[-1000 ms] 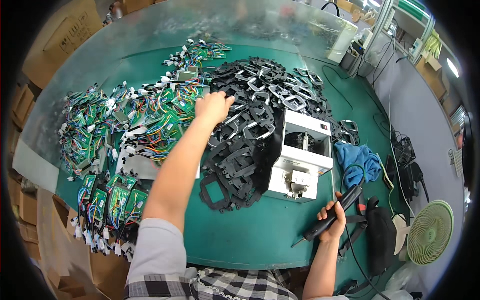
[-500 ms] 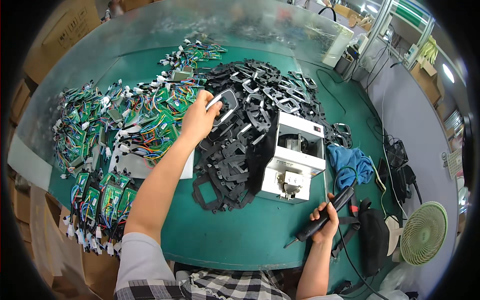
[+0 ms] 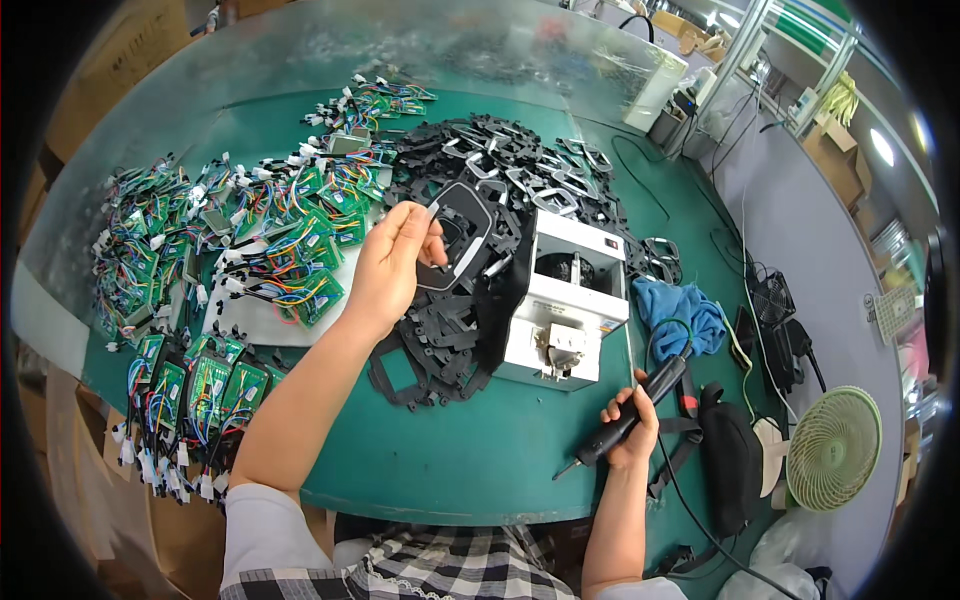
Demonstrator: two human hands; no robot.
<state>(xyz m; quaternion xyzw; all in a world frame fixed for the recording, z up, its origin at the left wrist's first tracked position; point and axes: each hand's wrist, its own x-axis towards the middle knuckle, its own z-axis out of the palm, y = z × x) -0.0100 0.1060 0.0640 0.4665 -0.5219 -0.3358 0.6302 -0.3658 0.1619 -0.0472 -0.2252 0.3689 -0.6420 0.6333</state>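
Note:
My left hand (image 3: 393, 262) is closed on the near-left edge of a black plastic frame (image 3: 474, 212) with a silver rim. The frame is tilted above a heap of similar black frames (image 3: 440, 355). Wrapped round a black electric screwdriver (image 3: 612, 432) is my right hand (image 3: 634, 430), near the table's front edge. The screwdriver's tip points down to the left and touches nothing I can make out. Between the hands stands a white screw feeder (image 3: 565, 300).
Green circuit boards with coloured wires (image 3: 300, 255) lie piled on the left, some on a white sheet. To the right are a blue cloth (image 3: 680, 315), a black pouch (image 3: 728, 460) and a green fan (image 3: 834, 450). The screwdriver's cable (image 3: 690, 520) trails at the lower right.
The frame in my left hand has turned to show more of its broad face and come slightly nearer. My right hand still grips the screwdriver. The whole view has shifted a little.

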